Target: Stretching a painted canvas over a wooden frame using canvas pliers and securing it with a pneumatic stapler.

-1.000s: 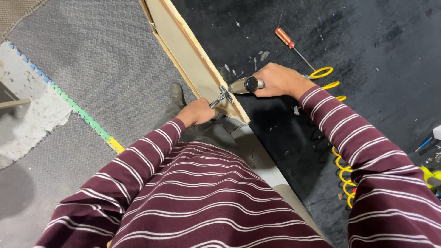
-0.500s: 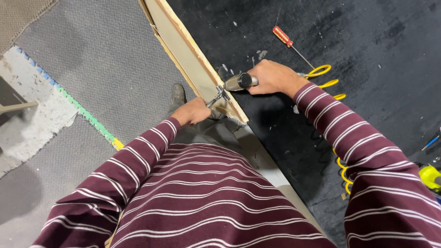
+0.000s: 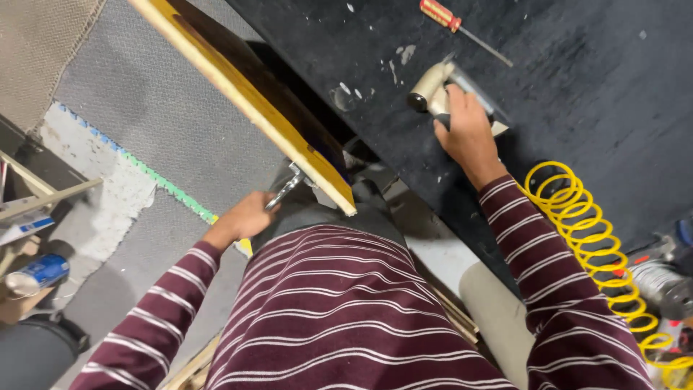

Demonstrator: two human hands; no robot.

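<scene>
My right hand [image 3: 468, 133] grips a silver air tool [image 3: 432, 87] that rests on the black tabletop [image 3: 592, 94], apart from the board. A yellow coiled hose [image 3: 577, 224] runs from near my right wrist toward the lower right. My left hand [image 3: 244, 217] is below the table edge, closed around a small metal tool [image 3: 284, 190] whose tip touches the near end of a long yellow-edged wooden board [image 3: 253, 108]. The board slants from the top left down to my waist. My striped maroon sleeves and torso fill the lower part of the head view.
An orange-handled screwdriver [image 3: 447, 17] lies at the table's far side among white chips. Grey carpet [image 3: 144, 108] with a green dotted strip [image 3: 170, 188] covers the floor at left. A blue can [image 3: 40, 273] and wooden pieces sit at the far left; metal fittings [image 3: 664, 285] at right.
My right hand has carried the air tool away from the board's end and set it on the black tabletop. My left hand has dropped lower and to the left, still at the board's end.
</scene>
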